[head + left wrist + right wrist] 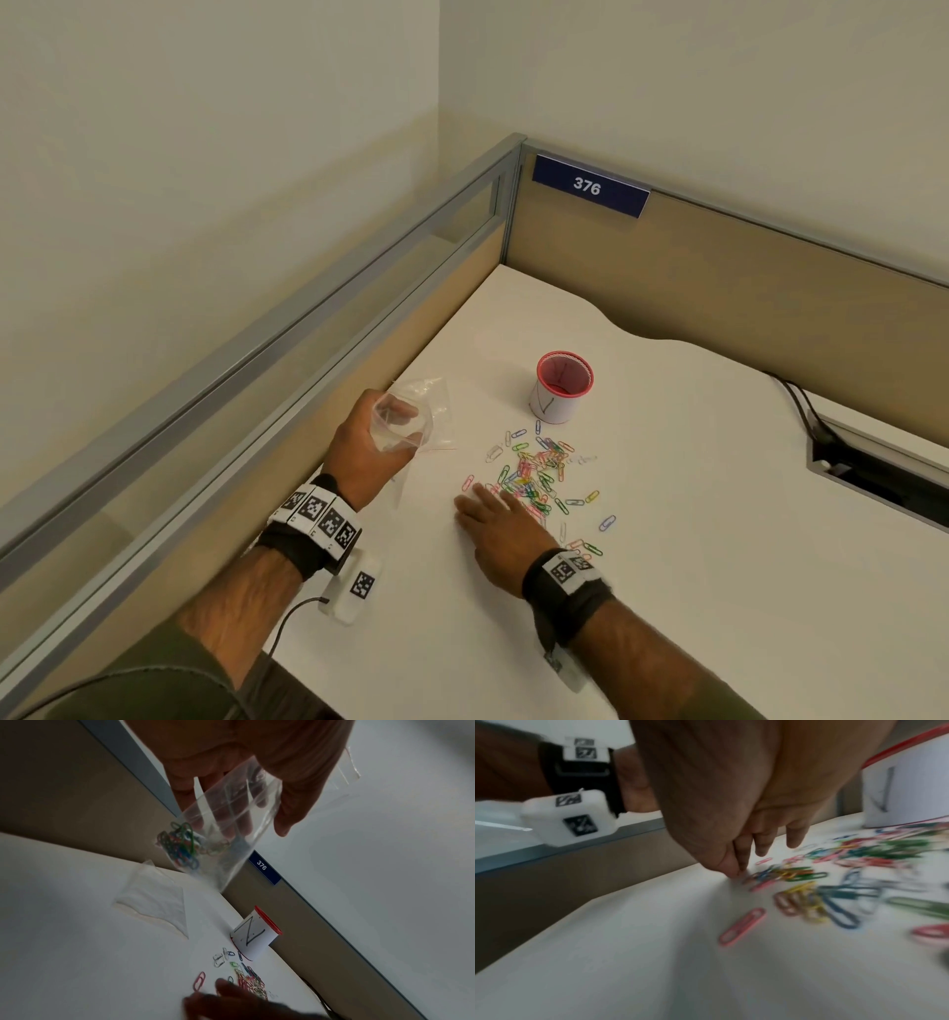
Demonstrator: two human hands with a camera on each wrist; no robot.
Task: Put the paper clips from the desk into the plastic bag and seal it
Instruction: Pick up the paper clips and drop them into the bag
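two hands (500, 519), one bag (231, 821), many clips (534, 478).

paper clips (854, 882) smeared by blur at right wrist, cup (908, 787) cut off by frame edge

A white cylindrical paper-wrapped cup with a red rim (561, 388) stands upright on the desk, a black pen mark on its side. On the far beige partition (744, 267) hangs a blue rectangular sign reading 376 (589, 186). Black cables (801, 401) run into a rectangular slot (883, 473) at right.
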